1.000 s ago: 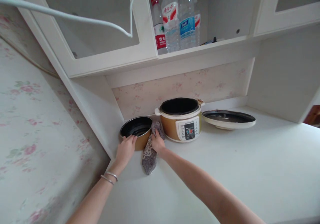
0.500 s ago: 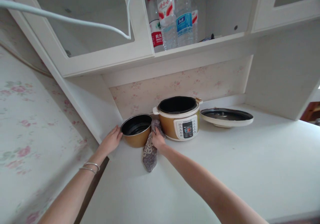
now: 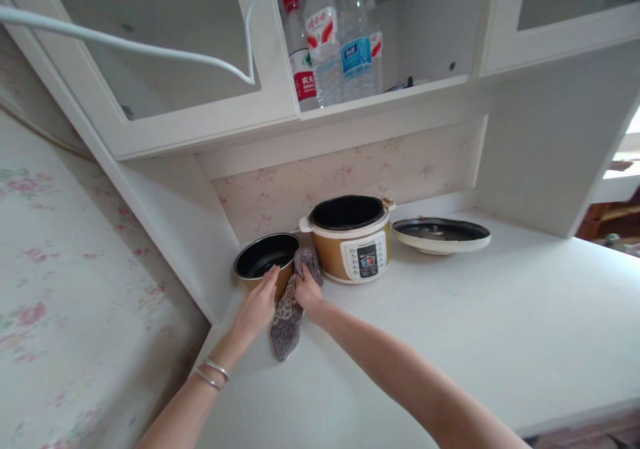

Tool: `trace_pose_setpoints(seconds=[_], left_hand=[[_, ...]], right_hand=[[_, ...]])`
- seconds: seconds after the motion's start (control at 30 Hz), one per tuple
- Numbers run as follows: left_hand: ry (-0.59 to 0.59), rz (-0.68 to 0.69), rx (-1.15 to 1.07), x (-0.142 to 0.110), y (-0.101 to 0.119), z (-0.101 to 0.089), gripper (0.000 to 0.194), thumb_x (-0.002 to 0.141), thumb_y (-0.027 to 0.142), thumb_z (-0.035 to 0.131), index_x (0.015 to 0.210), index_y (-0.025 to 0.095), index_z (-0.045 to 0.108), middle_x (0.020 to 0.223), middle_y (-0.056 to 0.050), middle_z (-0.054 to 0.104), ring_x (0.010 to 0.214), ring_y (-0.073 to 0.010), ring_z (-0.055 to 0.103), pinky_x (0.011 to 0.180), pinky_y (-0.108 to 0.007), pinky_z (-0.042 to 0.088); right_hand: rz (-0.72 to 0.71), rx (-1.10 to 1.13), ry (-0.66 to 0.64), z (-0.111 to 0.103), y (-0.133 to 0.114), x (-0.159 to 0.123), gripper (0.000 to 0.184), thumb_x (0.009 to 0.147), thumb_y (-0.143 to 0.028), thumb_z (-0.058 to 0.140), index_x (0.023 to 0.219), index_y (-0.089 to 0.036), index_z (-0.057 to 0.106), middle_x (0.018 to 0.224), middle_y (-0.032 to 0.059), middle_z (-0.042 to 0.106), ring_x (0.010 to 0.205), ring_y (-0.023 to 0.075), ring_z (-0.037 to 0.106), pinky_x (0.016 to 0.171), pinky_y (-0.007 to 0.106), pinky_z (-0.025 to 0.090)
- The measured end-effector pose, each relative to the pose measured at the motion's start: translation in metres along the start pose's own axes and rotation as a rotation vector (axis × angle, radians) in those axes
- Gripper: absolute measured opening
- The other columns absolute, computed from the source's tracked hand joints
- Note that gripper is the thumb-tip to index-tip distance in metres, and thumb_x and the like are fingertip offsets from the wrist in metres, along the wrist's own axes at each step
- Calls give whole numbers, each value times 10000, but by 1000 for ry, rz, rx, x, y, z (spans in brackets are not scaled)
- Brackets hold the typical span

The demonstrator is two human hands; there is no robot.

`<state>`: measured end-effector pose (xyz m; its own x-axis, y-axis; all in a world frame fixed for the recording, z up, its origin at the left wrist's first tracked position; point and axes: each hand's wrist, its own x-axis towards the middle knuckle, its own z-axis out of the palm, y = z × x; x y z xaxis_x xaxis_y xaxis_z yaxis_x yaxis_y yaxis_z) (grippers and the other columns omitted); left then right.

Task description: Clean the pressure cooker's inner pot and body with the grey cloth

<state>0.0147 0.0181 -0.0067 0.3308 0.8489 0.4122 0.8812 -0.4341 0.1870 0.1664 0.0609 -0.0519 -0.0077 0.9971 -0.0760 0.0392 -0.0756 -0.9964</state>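
A gold inner pot (image 3: 264, 259) with a black lining stands on the white counter (image 3: 400, 329) near the left wall. My left hand (image 3: 257, 305) rests against its near side, fingers laid on the wall up to the rim. My right hand (image 3: 307, 291) is closed on a grey patterned cloth (image 3: 287, 315) that hangs down onto the counter between the pot and a gold electric cooker (image 3: 350, 235). The cooker stands open with an empty black cavity.
The cooker's lid (image 3: 440, 234) lies upside down to the cooker's right. Several water bottles (image 3: 335, 42) stand in the open cupboard above. A white cord (image 3: 125, 39) runs across the glass cupboard door. A floral wall closes the left side.
My left hand went from the pot's front out to its left side, then came back to the front. The right hand stayed on the cloth. The camera shifted slightly right.
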Motion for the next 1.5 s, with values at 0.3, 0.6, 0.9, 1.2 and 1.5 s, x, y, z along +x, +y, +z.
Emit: trace_pose_setpoints(seconds=[0.3,0.6,0.9,1.2,1.5], left_hand=[[-188,-381,-632,25,60,29,702,869,533,481,1444,162,324,1465,-145,379,1364,-282,321,1128,-434,236],[-134,-578,-1420,20,117,24,589,719,354,761,1244,194,544,1125,-110,671,988,-228,657,863,-309,512],[-198,-859,-1668,14,116,8,614,843,538,488,1220,61,570,959,-168,717,906,-322,684,804,-450,550],[-347,-809,-1797,3,121,29,647,813,581,545,1230,87,572,1058,-169,695,1018,-320,647,892,-442,512],[-32,-481,-1455,3,112,32,531,760,410,695,1225,198,551,1234,-104,612,1130,-252,577,957,-379,460]], right_hand=[[91,500,-142,-39,-26,-25,568,872,-305,480,1428,-278,363,1395,6,473,1236,149,470,1051,295,332],[29,423,-516,-117,-40,-73,458,892,-587,443,1190,-287,619,1420,-6,442,1315,183,361,1054,374,318],[-68,405,-192,-164,-17,-79,338,762,-494,648,829,-162,632,882,55,637,795,161,583,707,284,481],[-80,334,-247,-161,-17,-87,471,794,-528,609,1178,-261,552,1102,29,628,984,200,580,768,292,479],[-441,-33,-45,-165,-50,-56,287,807,-376,579,1033,-202,615,949,13,647,923,197,577,848,318,438]])
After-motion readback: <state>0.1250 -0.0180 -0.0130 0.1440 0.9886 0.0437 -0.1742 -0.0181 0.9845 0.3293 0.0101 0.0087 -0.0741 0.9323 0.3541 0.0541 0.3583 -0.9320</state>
